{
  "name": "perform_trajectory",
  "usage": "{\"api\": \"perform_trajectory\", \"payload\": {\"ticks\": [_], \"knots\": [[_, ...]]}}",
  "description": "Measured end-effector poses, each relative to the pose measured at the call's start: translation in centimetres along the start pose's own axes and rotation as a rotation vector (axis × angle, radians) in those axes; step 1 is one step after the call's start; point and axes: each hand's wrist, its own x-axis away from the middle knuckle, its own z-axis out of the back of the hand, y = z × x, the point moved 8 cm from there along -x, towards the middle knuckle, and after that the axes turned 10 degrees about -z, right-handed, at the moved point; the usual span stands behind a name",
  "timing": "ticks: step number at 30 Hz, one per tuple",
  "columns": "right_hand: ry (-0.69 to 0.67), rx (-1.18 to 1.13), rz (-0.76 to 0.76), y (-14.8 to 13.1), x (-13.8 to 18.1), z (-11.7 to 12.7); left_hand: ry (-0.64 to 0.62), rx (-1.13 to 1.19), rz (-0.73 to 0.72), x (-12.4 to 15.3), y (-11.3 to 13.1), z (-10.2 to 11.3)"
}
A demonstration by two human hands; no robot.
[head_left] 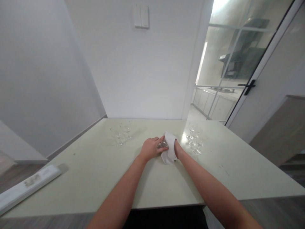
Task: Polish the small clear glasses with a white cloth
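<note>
My left hand [150,147] is closed around a small clear glass [163,144], which lies tilted on its side between the fingers. A white cloth [170,151] wraps the glass's right end, so that part is hidden. My right hand [177,149] is mostly behind the cloth and grips it against the glass. Both hands are just above the middle of the pale table [100,178]. Several clear stemmed glasses [197,150] stand on the table to the right of my hands. Another group of clear stemmed glasses [121,142] is further off on the left.
A long white box [28,189] lies at the table's front left corner. Beyond the far edge rises a white wall [143,70] with a light switch [141,16]. To the right, a glass-paned door with a black handle [249,87] opens onto a kitchen.
</note>
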Motion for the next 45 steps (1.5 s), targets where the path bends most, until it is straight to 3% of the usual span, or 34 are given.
{"api": "perform_trajectory", "payload": {"ticks": [7, 9, 13, 17, 21, 26, 29, 32, 35, 38, 41, 43, 45], "knots": [[0.084, -0.147, -0.041, 1.2, 0.2, 1.0, -0.006, 0.007, 0.025, 0.1, -0.4, -0.2], [0.14, -0.178, -0.055, 1.3, 0.2, 1.4, 0.067, 0.01, 0.015, 0.0, -0.2, 0.5], [0.206, -0.284, -0.054, 0.9, 0.2, 1.6, 0.33, 0.057, 0.081, 0.2, -0.8, 2.7], [0.227, -0.418, -0.146, 1.2, 0.2, 1.4, 0.49, 0.285, 0.185, 0.9, -2.3, 3.3], [0.279, -0.328, -0.087, 0.7, 0.3, 2.0, 0.478, 0.418, 0.301, 1.2, -3.4, 2.5], [0.338, 0.012, 0.117, -1.5, 1.2, 2.9, 0.467, 0.517, 0.491, 1.5, -5.3, 0.7], [0.227, 0.249, 0.2, -2.8, 1.7, 1.9, 0.346, 0.656, 0.661, 1.9, -6.6, -1.9], [0.128, 0.286, 0.221, -3.2, 2.0, 1.2, 0.254, 0.77, 0.728, 2.2, -6.8, -3.2], [0.15, 0.16, 0.193, -3.2, 1.8, 1.5, 0.291, 0.796, 0.624, 1.7, -5.9, -2.2], [0.179, -0.057, 0.076, -2.2, 1.3, 2.0, 0.446, 0.652, 0.329, 1.0, -3.9, 1.1], [0.085, -0.153, -0.175, 0.0, 1.0, 1.2, 0.57, 0.394, 0.03, 1.5, -1.4, 4.1], [0.029, -0.124, -0.317, 1.3, 1.1, 0.7, 0.55, 0.3, -0.082, 1.6, -0.2, 4.7], [0.034, -0.094, -0.355, 1.9, 1.1, 0.9, 0.486, 0.298, -0.098, 1.3, 0.0, 4.4]]}}
